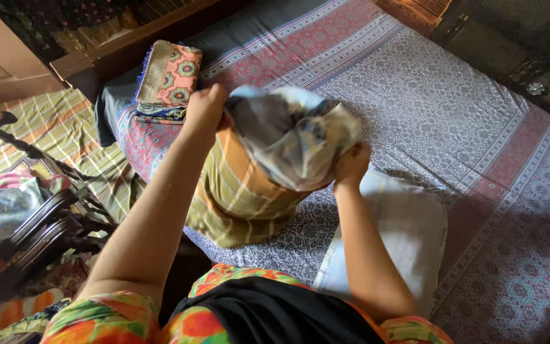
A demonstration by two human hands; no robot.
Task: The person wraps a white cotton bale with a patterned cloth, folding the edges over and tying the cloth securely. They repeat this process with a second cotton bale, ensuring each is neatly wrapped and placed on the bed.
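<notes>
A pillow in an olive and orange striped cover stands on end at the near edge of the bed. A grey-blue patterned pillowcase is bunched over its top. My left hand grips the left edge of that pillowcase, fingers closed. My right hand is closed on its right edge, lower down. A second pillow in a pale cover lies flat on the bed under my right forearm.
The bed carries a grey and red patterned sheet. A folded orange floral cloth lies at its far left corner. A dark wooden chair with clothes stands on the left, over a checked floor cloth.
</notes>
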